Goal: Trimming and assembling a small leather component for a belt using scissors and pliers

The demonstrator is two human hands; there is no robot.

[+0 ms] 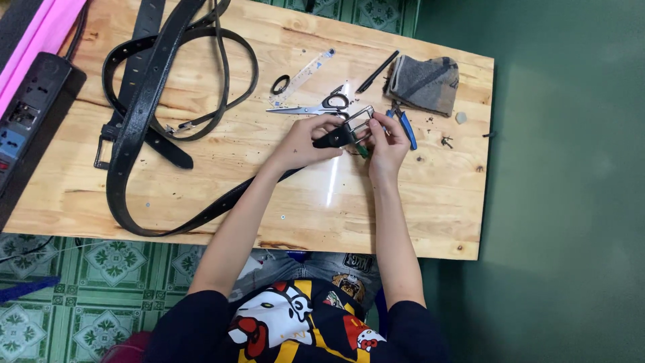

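Head view | my left hand (304, 142) pinches the black belt end (334, 138) | my right hand (388, 139) grips its metal buckle (359, 119) | scissors (316, 106) just beyond

The left hand (306, 142) covered the stretch of black belt (138, 128) just behind its end, and the fingers of the right hand (388, 140) hid part of the metal buckle (361, 119); how buckle and strap met could not be made out. A green-handled tool (363, 151) showed only as a stub below the hands, perhaps a screwdriver. The blue-handled pliers (406, 128) lay partly behind the right hand. Small dark bits (446, 141) by the grey cloth (424, 82) were too small to tell. The belt loops and the power strip (30, 114) ran off the picture's edges.
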